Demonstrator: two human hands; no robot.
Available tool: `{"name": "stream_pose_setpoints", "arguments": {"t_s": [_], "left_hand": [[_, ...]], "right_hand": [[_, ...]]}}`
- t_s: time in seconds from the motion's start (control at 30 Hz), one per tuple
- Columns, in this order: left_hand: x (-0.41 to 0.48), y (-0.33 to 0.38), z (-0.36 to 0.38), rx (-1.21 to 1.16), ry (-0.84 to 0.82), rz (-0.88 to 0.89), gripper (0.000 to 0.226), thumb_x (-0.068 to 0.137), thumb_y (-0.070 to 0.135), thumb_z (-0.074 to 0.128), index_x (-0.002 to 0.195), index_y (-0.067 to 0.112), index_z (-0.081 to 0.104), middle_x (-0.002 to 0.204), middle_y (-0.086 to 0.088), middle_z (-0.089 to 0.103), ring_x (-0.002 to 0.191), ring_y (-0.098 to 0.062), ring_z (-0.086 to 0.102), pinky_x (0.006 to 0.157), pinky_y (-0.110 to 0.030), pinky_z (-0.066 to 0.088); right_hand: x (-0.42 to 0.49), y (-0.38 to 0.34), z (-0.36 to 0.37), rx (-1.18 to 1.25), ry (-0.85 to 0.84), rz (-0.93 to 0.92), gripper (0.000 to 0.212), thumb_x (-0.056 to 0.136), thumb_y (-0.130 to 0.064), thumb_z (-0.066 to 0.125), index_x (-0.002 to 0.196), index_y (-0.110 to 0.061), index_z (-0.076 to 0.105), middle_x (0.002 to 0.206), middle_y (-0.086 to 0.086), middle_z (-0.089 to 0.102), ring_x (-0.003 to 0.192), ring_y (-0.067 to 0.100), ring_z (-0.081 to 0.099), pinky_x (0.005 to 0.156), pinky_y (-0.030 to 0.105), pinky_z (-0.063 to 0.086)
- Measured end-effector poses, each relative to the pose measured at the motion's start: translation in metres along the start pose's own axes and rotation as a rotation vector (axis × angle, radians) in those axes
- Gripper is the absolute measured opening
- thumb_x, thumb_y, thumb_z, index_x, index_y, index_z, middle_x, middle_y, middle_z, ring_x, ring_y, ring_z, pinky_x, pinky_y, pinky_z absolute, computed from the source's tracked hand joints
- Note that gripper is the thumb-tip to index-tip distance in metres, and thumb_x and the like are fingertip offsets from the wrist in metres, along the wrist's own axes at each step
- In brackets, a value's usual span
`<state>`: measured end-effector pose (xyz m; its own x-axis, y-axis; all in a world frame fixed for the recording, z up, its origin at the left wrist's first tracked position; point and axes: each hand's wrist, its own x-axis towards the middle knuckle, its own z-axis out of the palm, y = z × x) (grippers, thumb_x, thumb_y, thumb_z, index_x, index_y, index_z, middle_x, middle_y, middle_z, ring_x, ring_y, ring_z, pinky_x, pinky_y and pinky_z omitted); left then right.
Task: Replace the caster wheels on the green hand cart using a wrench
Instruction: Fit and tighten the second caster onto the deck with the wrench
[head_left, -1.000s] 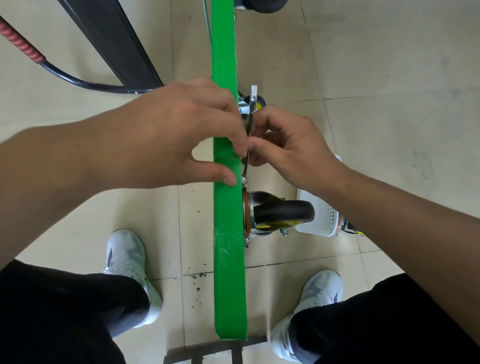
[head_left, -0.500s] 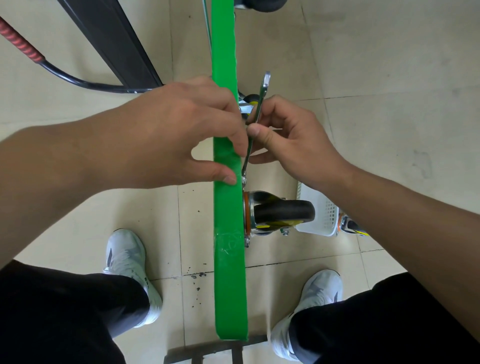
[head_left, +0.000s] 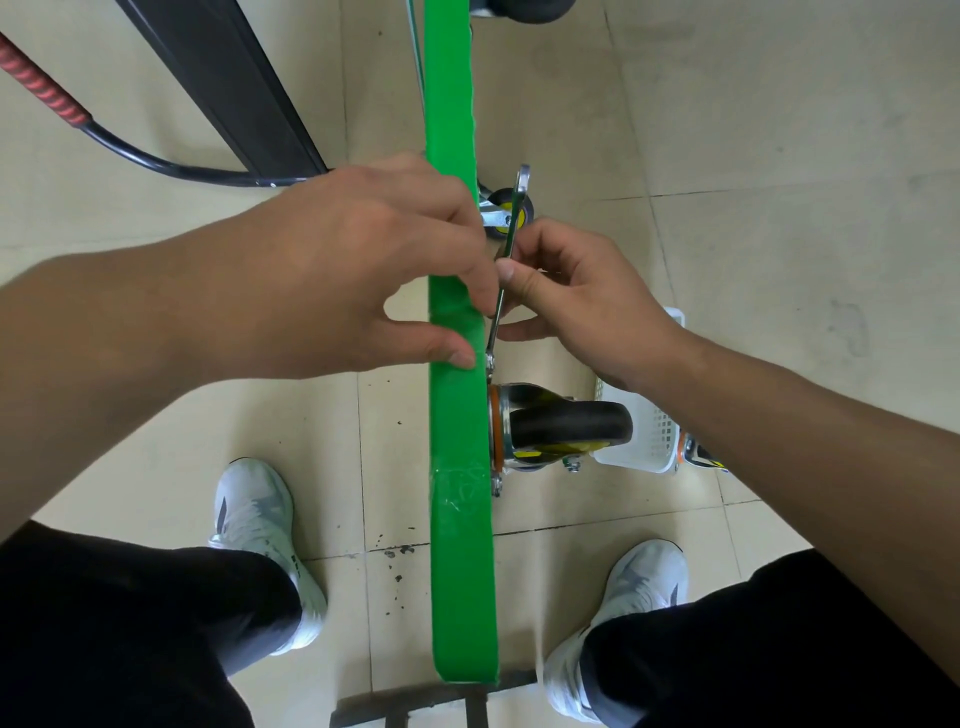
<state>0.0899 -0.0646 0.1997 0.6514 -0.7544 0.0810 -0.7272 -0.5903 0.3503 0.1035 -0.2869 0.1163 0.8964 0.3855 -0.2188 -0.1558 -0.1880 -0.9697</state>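
1. Clamps the green hand cart (head_left: 457, 571), stood on edge between two white shoes (head_left: 260, 514), with the left grip (head_left: 363, 275); thumb on the near side, fingers curled over the top.
2. Pinches the wrench (head_left: 515, 213) shank with the right grip (head_left: 582, 296), seating its lower end just above the black caster wheel (head_left: 566, 423).
3. Shows a white basket (head_left: 649, 441) beyond the wheel, contents not discernible.
4. Leaves open tiled floor (head_left: 779, 156) rightward; crowds the left with a black beam (head_left: 223, 78) and red-wrapped handle (head_left: 41, 88).

Far caster wheel (head_left: 530, 9) partly off-frame
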Motion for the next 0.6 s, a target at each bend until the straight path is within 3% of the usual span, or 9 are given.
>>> {"name": "stream_pose_setpoints", "arguments": {"t_s": [0.3, 0.4, 0.5, 0.6], "left_hand": [[0.000, 0.000, 0.001, 0.002, 0.003, -0.004, 0.034, 0.080, 0.053, 0.069, 0.104, 0.029, 0.072, 0.103, 0.005, 0.060, 0.099, -0.018, 0.050, 0.082, -0.020, 0.029], [0.000, 0.001, 0.001, -0.006, 0.002, -0.003, 0.034, 0.080, 0.052, 0.069, 0.104, 0.029, 0.072, 0.103, 0.005, 0.060, 0.097, -0.013, 0.046, 0.081, -0.019, 0.027], [0.001, 0.002, 0.001, -0.015, 0.001, -0.001, 0.033, 0.080, 0.052, 0.068, 0.104, 0.029, 0.071, 0.103, 0.006, 0.060, 0.096, -0.011, 0.043, 0.080, -0.018, 0.027], [0.001, 0.002, 0.000, -0.026, -0.001, -0.001, 0.033, 0.080, 0.052, 0.068, 0.103, 0.029, 0.071, 0.103, 0.006, 0.060, 0.096, -0.012, 0.044, 0.079, -0.016, 0.028]], "right_hand": [[0.004, 0.002, 0.003, 0.061, 0.008, 0.091, 0.012, 0.102, -0.019, 0.064, 0.092, -0.013, 0.060, 0.108, 0.034, 0.063, 0.085, 0.025, 0.068, 0.076, 0.039, 0.063], [0.007, 0.004, 0.004, 0.065, 0.028, 0.129, 0.013, 0.102, -0.020, 0.063, 0.092, -0.013, 0.060, 0.101, 0.031, 0.064, 0.083, 0.023, 0.068, 0.074, 0.037, 0.062], [0.012, 0.006, 0.005, 0.085, 0.050, 0.193, 0.017, 0.102, -0.023, 0.063, 0.099, -0.006, 0.061, 0.096, 0.022, 0.064, 0.081, 0.023, 0.067, 0.071, 0.034, 0.060], [0.016, 0.009, 0.007, 0.095, 0.051, 0.250, 0.026, 0.102, -0.027, 0.064, 0.108, -0.002, 0.061, 0.101, 0.028, 0.064, 0.081, 0.024, 0.068, 0.071, 0.037, 0.061]]}}
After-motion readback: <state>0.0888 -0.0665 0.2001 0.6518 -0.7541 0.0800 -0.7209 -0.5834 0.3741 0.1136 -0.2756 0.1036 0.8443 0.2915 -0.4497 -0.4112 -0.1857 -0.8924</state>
